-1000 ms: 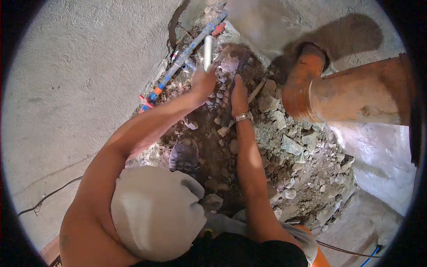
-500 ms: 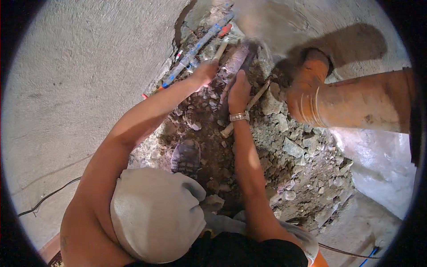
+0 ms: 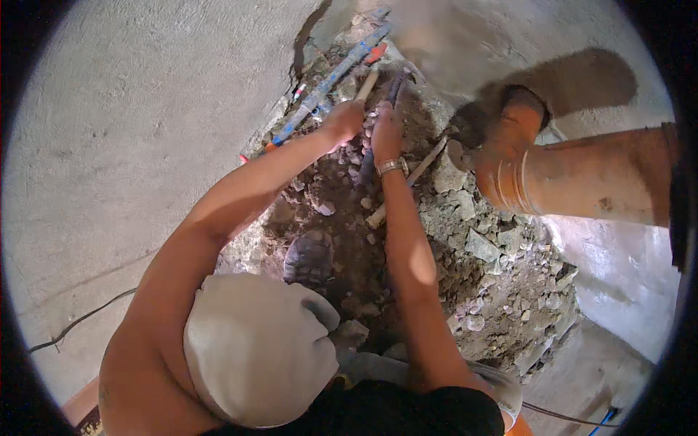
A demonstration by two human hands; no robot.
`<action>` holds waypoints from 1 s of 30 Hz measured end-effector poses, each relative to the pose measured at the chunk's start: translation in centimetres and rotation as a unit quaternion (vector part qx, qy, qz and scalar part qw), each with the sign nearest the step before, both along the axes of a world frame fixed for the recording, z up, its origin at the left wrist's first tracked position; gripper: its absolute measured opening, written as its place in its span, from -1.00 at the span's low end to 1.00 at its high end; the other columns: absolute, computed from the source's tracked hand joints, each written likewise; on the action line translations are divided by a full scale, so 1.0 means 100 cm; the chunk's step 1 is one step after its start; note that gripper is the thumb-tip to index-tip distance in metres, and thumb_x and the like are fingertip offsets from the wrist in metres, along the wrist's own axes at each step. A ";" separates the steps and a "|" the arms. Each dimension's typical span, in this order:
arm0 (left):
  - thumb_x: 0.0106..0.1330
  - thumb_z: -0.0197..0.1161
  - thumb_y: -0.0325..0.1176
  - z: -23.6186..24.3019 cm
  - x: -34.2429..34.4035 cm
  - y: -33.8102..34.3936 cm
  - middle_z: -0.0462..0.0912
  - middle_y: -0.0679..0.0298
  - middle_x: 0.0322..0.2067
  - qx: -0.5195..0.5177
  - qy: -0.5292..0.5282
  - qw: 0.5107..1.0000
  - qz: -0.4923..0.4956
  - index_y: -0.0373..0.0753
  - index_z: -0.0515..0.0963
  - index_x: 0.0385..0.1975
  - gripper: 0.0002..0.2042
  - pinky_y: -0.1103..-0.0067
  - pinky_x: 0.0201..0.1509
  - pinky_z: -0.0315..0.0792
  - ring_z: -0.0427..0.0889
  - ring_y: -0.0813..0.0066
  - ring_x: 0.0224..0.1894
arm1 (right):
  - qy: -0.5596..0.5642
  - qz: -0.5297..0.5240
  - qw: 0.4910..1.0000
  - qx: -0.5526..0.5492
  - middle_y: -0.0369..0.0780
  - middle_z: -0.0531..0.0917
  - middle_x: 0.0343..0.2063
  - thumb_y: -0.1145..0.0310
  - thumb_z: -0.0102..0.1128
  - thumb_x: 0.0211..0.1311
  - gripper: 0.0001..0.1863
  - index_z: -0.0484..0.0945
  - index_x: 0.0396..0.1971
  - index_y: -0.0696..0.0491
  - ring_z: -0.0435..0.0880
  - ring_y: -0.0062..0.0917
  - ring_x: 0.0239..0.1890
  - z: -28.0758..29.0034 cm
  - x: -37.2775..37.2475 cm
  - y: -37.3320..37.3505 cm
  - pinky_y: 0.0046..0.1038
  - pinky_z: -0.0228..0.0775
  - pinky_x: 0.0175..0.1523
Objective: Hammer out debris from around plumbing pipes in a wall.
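Observation:
My left hand (image 3: 345, 124) is closed at the lower end of a pale wooden handle (image 3: 368, 85), which slants up and away from it; its far end carries no head I can make out. Just to the right, my right hand (image 3: 387, 136) grips a dark metal bar (image 3: 396, 86). The bar's upper end points at the base of the back wall, and its lower end (image 3: 366, 171) shows below the hand over broken soil and stones (image 3: 323, 185). Both forearms reach in from below, the right with a watch (image 3: 392, 166) on the wrist.
A blue-spotted grey pipe (image 3: 331, 80) runs along the left wall, near a red piece (image 3: 376, 53). A large orange pipe (image 3: 592, 174) bends into the wall at right. Another wooden stick (image 3: 429, 161) lies on rubble (image 3: 480, 247). My shoe (image 3: 308, 257) and pale-clothed knee (image 3: 258, 349) are lower left.
The right hand has moved slightly up and left, closer to my left hand, and the dark bar has shifted with it. The whole view has shifted a little.

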State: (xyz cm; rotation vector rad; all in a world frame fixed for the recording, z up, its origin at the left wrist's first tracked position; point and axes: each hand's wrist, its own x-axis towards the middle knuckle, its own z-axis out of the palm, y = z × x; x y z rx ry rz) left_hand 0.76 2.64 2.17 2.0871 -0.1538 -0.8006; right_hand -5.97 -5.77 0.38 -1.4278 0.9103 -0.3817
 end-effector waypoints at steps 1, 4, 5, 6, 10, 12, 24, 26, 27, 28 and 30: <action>0.53 -0.18 0.02 0.000 0.000 0.007 0.38 0.29 -0.66 -0.037 0.024 0.999 0.015 -0.22 0.50 -0.05 -0.56 0.43 -0.71 0.17 0.29 0.47 -0.72 | 0.002 0.008 1.000 -0.005 -0.23 0.46 -0.73 -0.09 -0.09 0.37 -0.45 0.44 -0.51 0.15 0.41 -0.41 -0.81 -0.001 0.003 -0.004 -0.36 0.34 -0.66; 0.51 -0.16 0.06 -0.003 0.009 0.010 0.37 0.32 -0.66 -0.021 0.038 0.999 0.024 -0.19 0.51 -0.09 -0.55 0.43 -0.68 0.22 0.30 0.49 -0.69 | -0.027 -0.017 0.996 0.079 -0.20 0.49 -0.72 -0.08 -0.12 0.40 -0.44 0.40 -0.52 0.17 0.47 -0.35 -0.80 -0.013 0.003 0.001 -0.34 0.34 -0.68; 0.51 -0.18 0.04 -0.006 0.008 0.004 0.44 0.18 -0.62 -0.019 0.013 1.000 0.012 -0.27 0.51 -0.17 -0.53 0.36 -0.61 0.31 0.41 0.35 -0.65 | -0.042 -0.072 0.995 -0.051 -0.14 0.54 -0.69 -0.04 -0.15 0.42 -0.45 0.43 -0.53 0.17 0.55 -0.29 -0.72 -0.022 0.002 0.003 -0.29 0.39 -0.62; 0.50 -0.19 0.02 -0.009 0.006 -0.001 0.52 0.04 -0.59 -0.017 -0.011 1.000 -0.001 -0.35 0.51 -0.25 -0.50 0.28 -0.54 0.40 0.52 0.22 -0.60 | -0.054 -0.125 0.974 -0.181 -0.09 0.58 -0.65 -0.01 -0.18 0.44 -0.45 0.46 -0.54 0.17 0.63 -0.23 -0.64 -0.031 0.003 0.005 -0.23 0.43 -0.56; 0.50 -0.18 0.04 0.010 0.003 0.007 0.59 -0.02 -0.45 0.018 0.023 0.999 -0.012 -0.41 0.52 -0.15 -0.46 0.22 -0.45 0.47 0.60 0.12 -0.47 | 0.006 0.097 0.992 -0.078 -0.01 0.62 -0.49 0.03 -0.15 0.44 -0.51 0.52 -0.18 0.22 0.61 -0.17 -0.46 0.011 -0.007 -0.008 -0.10 0.44 -0.28; 0.50 -0.16 0.04 0.006 0.005 0.001 0.59 -0.03 -0.44 0.038 0.003 0.999 -0.003 -0.40 0.53 -0.14 -0.46 0.21 -0.44 0.48 0.59 0.10 -0.45 | 0.000 0.088 0.926 -0.367 0.00 0.63 -0.43 0.00 -0.14 0.42 -0.50 0.52 -0.16 0.19 0.61 -0.09 -0.39 -0.007 -0.013 -0.012 -0.09 0.44 -0.25; 0.48 -0.08 0.02 -0.016 0.001 0.029 0.56 0.04 -0.58 -0.078 -0.170 0.982 -0.026 -0.38 0.53 -0.37 -0.49 0.26 -0.46 0.37 0.58 0.15 -0.50 | -0.093 -0.040 0.976 0.192 -0.26 0.41 -0.79 -0.10 -0.20 0.40 -0.45 0.37 -0.57 0.08 0.40 -0.46 -0.80 0.052 -0.017 0.014 -0.40 0.24 -0.71; 0.50 -0.12 0.04 -0.013 -0.003 0.015 0.51 0.12 -0.62 -0.031 -0.077 0.997 -0.005 -0.33 0.51 -0.36 -0.50 0.30 -0.53 0.35 0.50 0.22 -0.62 | -0.105 -0.047 0.975 0.190 -0.26 0.38 -0.81 -0.09 -0.20 0.43 -0.46 0.34 -0.58 0.06 0.36 -0.48 -0.85 0.050 -0.019 0.007 -0.41 0.23 -0.74; 0.50 -0.13 0.06 -0.012 -0.004 0.012 0.48 0.16 -0.64 -0.006 -0.030 1.000 0.007 -0.30 0.49 -0.35 -0.51 0.31 -0.57 0.34 0.45 0.26 -0.67 | -0.117 -0.049 0.974 0.189 -0.26 0.35 -0.84 -0.08 -0.19 0.46 -0.46 0.32 -0.59 0.05 0.33 -0.50 -0.89 0.049 -0.020 0.005 -0.42 0.22 -0.78; 0.50 -0.13 0.06 -0.012 -0.004 0.012 0.48 0.16 -0.64 -0.006 -0.029 1.000 0.007 -0.30 0.49 -0.35 -0.51 0.31 -0.57 0.34 0.45 0.26 -0.67 | -0.116 -0.049 0.974 0.189 -0.26 0.35 -0.84 -0.08 -0.19 0.46 -0.46 0.32 -0.59 0.05 0.33 -0.50 -0.89 0.045 -0.020 0.004 -0.42 0.22 -0.78; 0.51 -0.14 0.05 -0.011 -0.002 0.015 0.44 0.20 -0.65 -0.018 0.020 1.000 0.015 -0.29 0.49 -0.28 -0.52 0.34 -0.61 0.32 0.42 0.32 -0.70 | -0.128 -0.030 0.979 0.158 -0.27 0.37 -0.82 -0.09 -0.18 0.45 -0.46 0.30 -0.60 0.04 0.35 -0.51 -0.87 0.038 -0.021 0.006 -0.43 0.18 -0.78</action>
